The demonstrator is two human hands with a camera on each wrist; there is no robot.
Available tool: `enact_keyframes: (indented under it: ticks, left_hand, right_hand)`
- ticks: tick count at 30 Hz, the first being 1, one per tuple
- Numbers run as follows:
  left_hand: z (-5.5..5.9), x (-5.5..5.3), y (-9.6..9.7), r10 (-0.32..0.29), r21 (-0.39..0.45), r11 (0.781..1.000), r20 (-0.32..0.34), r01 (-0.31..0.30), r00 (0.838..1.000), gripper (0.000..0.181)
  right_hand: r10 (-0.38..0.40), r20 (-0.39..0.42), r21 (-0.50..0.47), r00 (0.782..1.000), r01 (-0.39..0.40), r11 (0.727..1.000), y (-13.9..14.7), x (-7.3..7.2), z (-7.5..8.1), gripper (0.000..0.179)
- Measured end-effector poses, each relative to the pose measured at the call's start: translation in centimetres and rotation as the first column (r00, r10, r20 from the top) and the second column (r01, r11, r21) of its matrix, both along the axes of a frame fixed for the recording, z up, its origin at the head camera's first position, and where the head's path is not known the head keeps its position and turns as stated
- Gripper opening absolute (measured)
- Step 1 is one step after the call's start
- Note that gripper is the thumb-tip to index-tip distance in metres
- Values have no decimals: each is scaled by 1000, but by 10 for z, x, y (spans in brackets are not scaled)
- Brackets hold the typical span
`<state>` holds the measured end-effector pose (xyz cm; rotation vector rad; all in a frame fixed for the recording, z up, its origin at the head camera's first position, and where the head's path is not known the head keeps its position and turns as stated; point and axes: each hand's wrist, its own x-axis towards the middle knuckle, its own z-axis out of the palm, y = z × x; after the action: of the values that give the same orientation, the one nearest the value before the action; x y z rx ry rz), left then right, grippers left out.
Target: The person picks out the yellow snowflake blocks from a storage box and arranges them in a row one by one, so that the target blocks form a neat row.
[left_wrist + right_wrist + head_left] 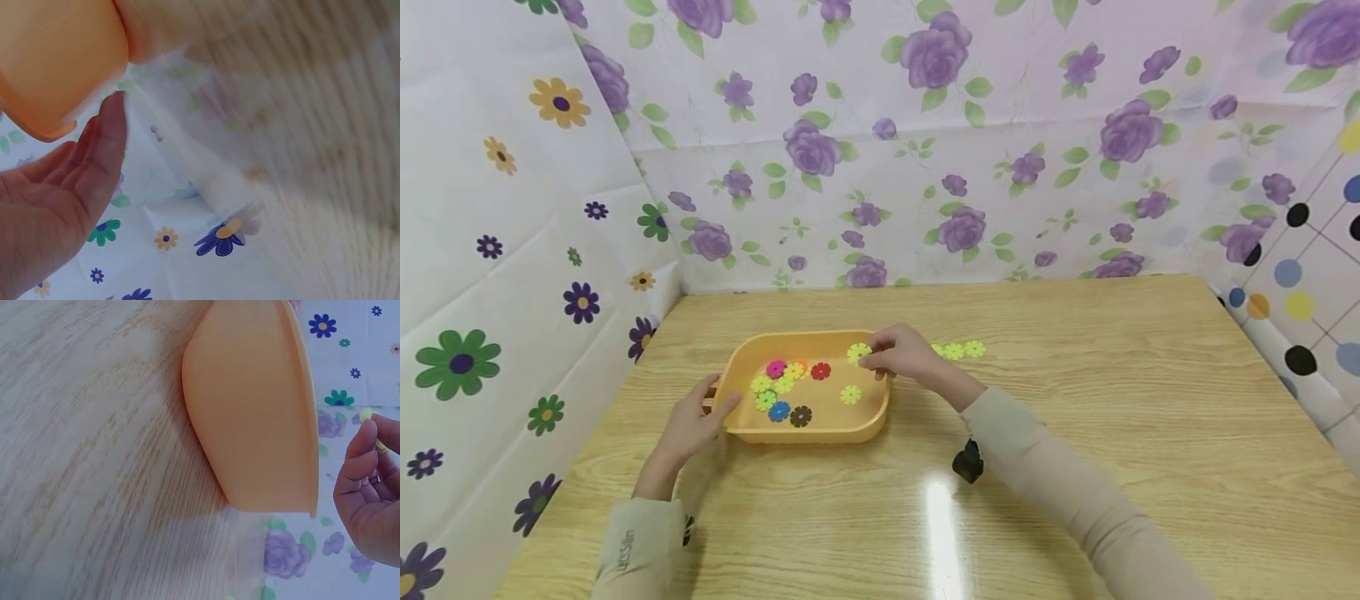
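An orange tray (827, 423) holds several small flower-shaped discs in yellow-green, pink, red, blue, brown and orange. My left hand (691, 421) holds the tray's left end at the handle, thumb over the rim and fingers outside. In the left wrist view, the fingers of that hand (75, 181) lie beside the orange handle; the thumb is hardly visible. Above the tray's right part, my right hand (904, 357) pinches a yellow-green flower disc (858, 353) between thumb and fingers. The right wrist view shows this hand (372, 494) beyond the tray's outer wall (256, 412), with the disc's edge (366, 415) at the fingertips.
To the right of the tray, several yellow-green discs (954, 352) lie in a row on the wooden table (1112, 400), partly behind the right hand. A flowered cloth (925, 150) hangs behind the table. A small black object (967, 462) shows by the right sleeve.
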<state>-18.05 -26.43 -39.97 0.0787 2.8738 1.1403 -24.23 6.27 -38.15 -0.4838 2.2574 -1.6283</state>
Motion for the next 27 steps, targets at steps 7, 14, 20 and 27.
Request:
enact_keyframes:
  ticks: [7, 14, 20, 27]
  left_hand:
    - [1, -1, 1, 54, 10, 999, -65, -53, 996, 54]
    - [0, -2, 1, 62, 27, 998, -71, -60, 996, 47]
    - [-2, -2, 2, 48, 34, 998, -67, -46, 997, 51]
    - [-2, -4, 3, 55, 112, 992, -37, -50, 998, 53]
  right_hand:
    - [-13, 14, -22, 1000, 13, 1000, 17, 0, 2, 15]
    - [-27, 19, -19, 999, 27, 999, 37, 4, 6, 19]
    - [-38, 25, -52, 999, 39, 998, 54, 3, 4, 15]
    - [-52, 19, -34, 998, 53, 998, 71, 3, 4, 18]
